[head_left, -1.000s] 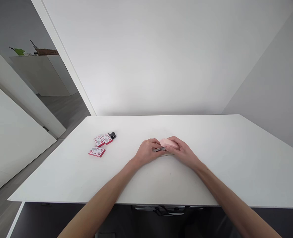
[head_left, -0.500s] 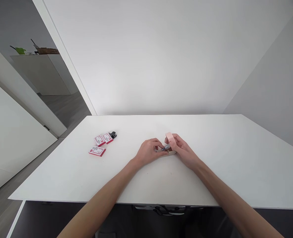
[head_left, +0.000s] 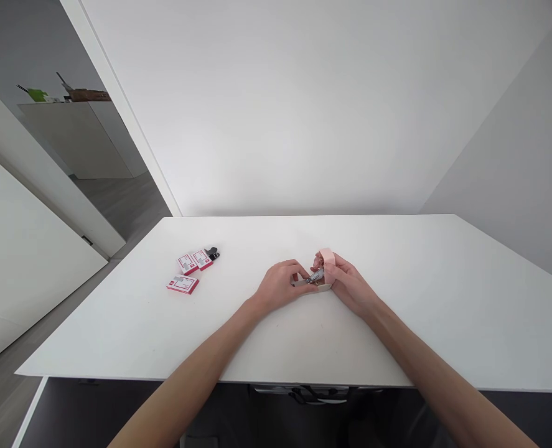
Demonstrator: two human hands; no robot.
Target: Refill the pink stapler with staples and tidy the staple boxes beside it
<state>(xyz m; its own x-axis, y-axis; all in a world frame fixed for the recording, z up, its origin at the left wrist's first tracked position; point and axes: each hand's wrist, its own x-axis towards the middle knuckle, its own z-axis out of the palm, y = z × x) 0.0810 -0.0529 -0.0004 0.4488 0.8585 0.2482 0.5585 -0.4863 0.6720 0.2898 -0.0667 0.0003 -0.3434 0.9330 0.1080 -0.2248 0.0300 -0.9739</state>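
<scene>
A small pink stapler (head_left: 325,256) stands on the white table (head_left: 444,298) at the middle, its pink top swung up and its metal inside showing. My right hand (head_left: 350,285) is curled around the raised pink top from the right. My left hand (head_left: 280,285) is pinched on the stapler's low front end and metal rail. Both forearms reach in from the bottom edge.
Three small red-and-white boxes (head_left: 188,274) lie at the table's left, with a small black object (head_left: 213,253) beside them. A white wall stands behind the table. To the far left, a doorway opens on a room with a white cabinet (head_left: 79,140).
The stapler's pink top, lying closed and flat a second ago, has been swung upward by my right hand. My left hand has stayed at the front end.
</scene>
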